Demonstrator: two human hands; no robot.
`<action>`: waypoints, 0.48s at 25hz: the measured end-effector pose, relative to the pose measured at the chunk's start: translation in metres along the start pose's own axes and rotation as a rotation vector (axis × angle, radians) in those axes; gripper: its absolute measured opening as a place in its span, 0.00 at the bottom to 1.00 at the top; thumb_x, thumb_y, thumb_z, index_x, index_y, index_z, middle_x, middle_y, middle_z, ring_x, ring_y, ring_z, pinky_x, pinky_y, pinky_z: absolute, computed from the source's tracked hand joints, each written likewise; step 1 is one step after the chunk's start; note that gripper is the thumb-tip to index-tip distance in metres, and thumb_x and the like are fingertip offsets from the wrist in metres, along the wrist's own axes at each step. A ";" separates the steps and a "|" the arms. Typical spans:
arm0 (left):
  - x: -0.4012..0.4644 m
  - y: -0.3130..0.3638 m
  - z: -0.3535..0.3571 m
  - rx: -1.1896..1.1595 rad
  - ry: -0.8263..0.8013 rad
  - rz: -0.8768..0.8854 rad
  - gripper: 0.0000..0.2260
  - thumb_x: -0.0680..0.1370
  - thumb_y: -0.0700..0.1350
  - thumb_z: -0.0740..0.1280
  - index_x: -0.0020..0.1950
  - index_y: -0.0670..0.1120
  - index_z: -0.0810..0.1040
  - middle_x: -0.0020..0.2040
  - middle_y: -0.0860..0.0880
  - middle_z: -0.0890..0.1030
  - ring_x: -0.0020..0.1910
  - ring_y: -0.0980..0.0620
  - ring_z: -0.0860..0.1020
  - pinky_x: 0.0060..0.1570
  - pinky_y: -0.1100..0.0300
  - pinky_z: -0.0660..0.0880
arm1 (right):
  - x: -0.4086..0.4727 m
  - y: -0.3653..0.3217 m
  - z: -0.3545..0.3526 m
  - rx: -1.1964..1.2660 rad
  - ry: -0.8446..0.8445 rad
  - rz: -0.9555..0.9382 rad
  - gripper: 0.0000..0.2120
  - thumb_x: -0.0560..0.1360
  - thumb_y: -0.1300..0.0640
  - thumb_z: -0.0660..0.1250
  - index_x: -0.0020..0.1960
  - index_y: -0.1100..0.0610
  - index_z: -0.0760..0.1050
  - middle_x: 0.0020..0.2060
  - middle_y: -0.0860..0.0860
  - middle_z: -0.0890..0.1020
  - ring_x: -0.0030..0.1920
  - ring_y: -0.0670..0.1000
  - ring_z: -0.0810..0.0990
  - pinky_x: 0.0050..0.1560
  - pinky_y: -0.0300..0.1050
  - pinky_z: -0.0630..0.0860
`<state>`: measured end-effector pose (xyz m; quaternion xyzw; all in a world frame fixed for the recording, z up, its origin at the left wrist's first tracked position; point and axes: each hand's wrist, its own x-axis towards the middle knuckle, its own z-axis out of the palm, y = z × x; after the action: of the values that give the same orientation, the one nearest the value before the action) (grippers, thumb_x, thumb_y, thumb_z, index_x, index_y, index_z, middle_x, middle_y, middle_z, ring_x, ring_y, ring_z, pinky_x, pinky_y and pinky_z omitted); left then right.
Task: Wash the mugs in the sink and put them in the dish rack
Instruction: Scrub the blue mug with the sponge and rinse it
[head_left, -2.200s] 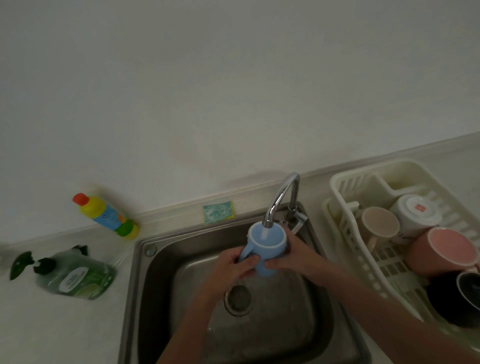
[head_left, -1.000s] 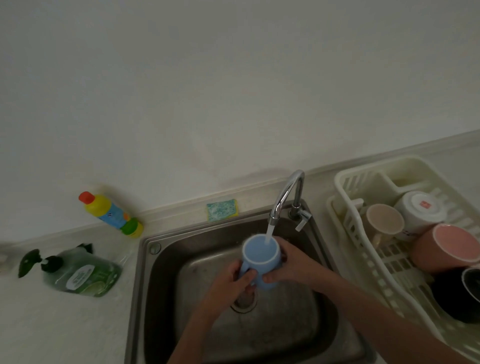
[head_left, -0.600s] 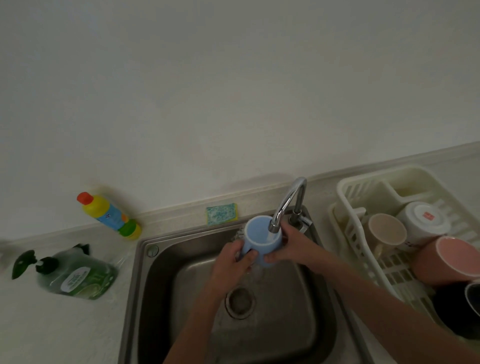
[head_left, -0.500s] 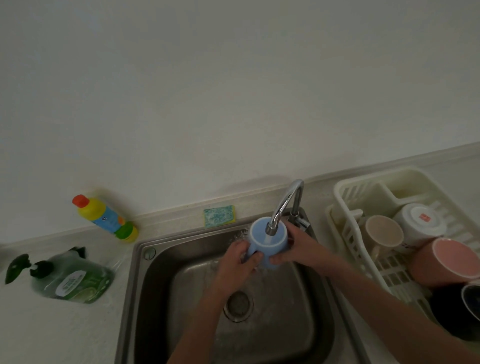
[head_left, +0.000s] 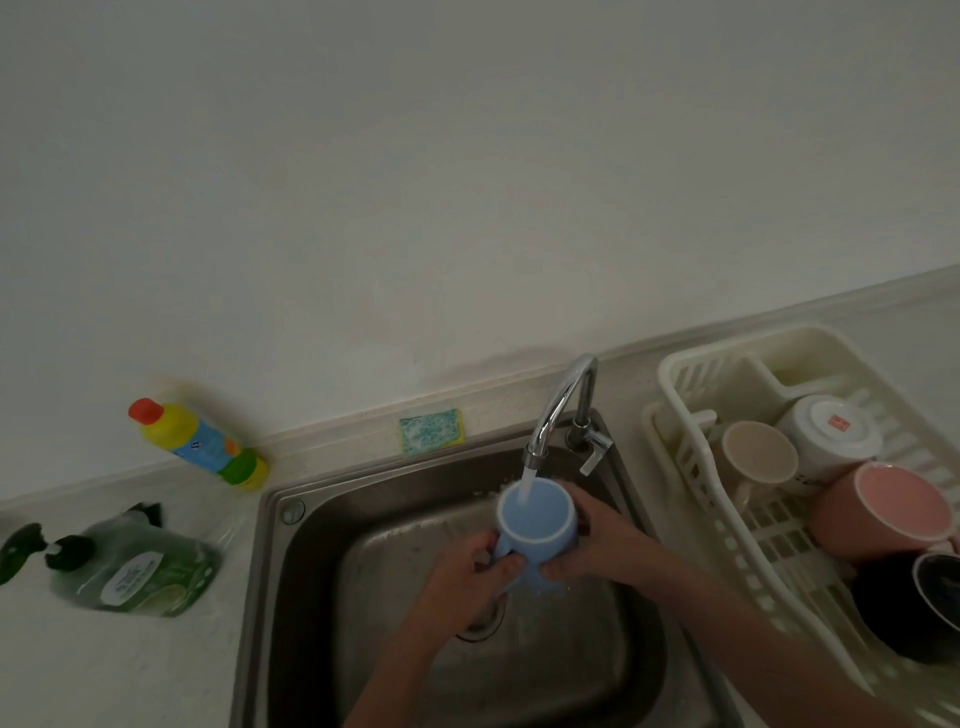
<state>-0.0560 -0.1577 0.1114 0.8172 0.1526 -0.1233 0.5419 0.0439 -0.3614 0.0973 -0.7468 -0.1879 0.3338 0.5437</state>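
A light blue mug (head_left: 537, 517) is upright over the steel sink (head_left: 322, 519), right under the chrome tap (head_left: 561, 400). Water streams from the spout into its mouth. My left hand (head_left: 467, 582) grips the mug at its handle side. From the right, my right hand (head_left: 597, 540) wraps round the mug's body. The white dish rack (head_left: 696, 493) stands right of the sink and holds a beige mug (head_left: 758, 457), a white mug (head_left: 826, 428), a pink mug (head_left: 893, 509) and a black mug (head_left: 919, 603).
A blue-green sponge (head_left: 431, 431) leans on the ledge behind the sink. Left on the counter lie a yellow and blue bottle (head_left: 197, 441) and a green soap dispenser (head_left: 130, 566). The sink drain (head_left: 483, 623) sits below my hands.
Both hands have lowered the blue mug a little, away from the spout. Water keeps running into it, and the grip of each hand is the same.
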 end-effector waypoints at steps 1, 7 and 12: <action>-0.002 -0.005 -0.004 0.003 0.023 -0.012 0.05 0.77 0.47 0.72 0.52 0.51 0.80 0.47 0.54 0.84 0.43 0.61 0.83 0.43 0.62 0.81 | 0.004 -0.002 0.006 -0.003 -0.006 0.000 0.42 0.61 0.60 0.83 0.69 0.44 0.68 0.61 0.41 0.78 0.63 0.42 0.77 0.58 0.40 0.78; 0.001 -0.016 -0.026 -0.023 0.090 -0.013 0.06 0.77 0.49 0.72 0.53 0.54 0.78 0.49 0.53 0.83 0.45 0.56 0.83 0.45 0.54 0.83 | 0.037 -0.006 0.024 -0.014 -0.018 0.022 0.42 0.58 0.55 0.84 0.67 0.44 0.70 0.59 0.43 0.80 0.61 0.43 0.79 0.60 0.51 0.79; 0.018 0.001 -0.032 -0.063 0.112 -0.005 0.07 0.78 0.46 0.70 0.56 0.51 0.77 0.49 0.53 0.82 0.44 0.56 0.83 0.41 0.56 0.83 | 0.056 -0.019 0.012 -0.020 -0.027 -0.015 0.41 0.60 0.57 0.84 0.69 0.48 0.71 0.60 0.45 0.81 0.62 0.45 0.79 0.61 0.49 0.79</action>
<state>-0.0374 -0.1264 0.1179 0.8051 0.1888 -0.0739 0.5574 0.0772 -0.3108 0.0961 -0.7463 -0.2039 0.3379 0.5360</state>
